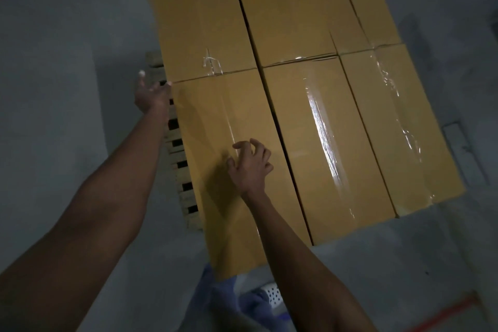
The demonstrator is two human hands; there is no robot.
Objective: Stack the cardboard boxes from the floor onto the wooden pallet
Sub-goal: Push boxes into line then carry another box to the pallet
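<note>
Several long tan cardboard boxes lie side by side on the wooden pallet, whose slatted edge shows at their left. The near-left box reaches toward me. My left hand is at that box's far-left corner, fingers spread, holding nothing. My right hand hovers over the box's top with loosely curled fingers, and I cannot tell whether it touches. The near-middle box and near-right box carry shiny clear tape. Further boxes lie behind them.
Grey concrete floor surrounds the pallet on the left, right and near side. A red line is painted on the floor at the bottom right. My blue trousers and a white perforated shoe show below the near-left box.
</note>
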